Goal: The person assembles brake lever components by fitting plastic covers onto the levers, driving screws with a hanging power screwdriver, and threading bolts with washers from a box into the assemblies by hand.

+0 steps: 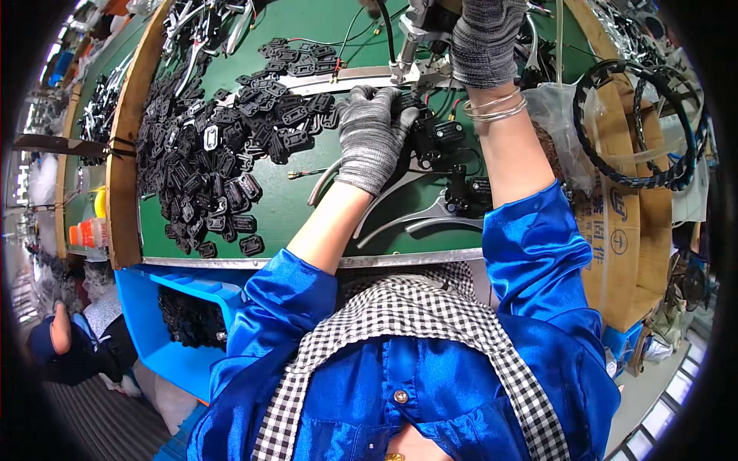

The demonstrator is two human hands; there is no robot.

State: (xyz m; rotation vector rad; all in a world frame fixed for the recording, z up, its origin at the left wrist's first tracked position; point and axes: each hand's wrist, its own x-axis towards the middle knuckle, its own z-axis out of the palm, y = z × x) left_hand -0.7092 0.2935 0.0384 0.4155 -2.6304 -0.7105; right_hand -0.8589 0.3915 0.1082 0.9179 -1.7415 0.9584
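Observation:
My left hand, in a grey knit glove, is closed round a brake lever beneath a metal machine head. The lever's silver end sticks out beside my wrist, while the glove hides most of its body. My right hand, also gloved, is raised at the top edge beside the machine; its fingers are hidden. Just right of my left hand lie black lever bodies with thin cables. More silver brake levers rest on the green table between my forearms.
A large heap of flat black plates covers the table's left side, against a wooden rail. Below the table edge stands a blue crate holding black parts. At right are a cardboard box and a coiled black cable.

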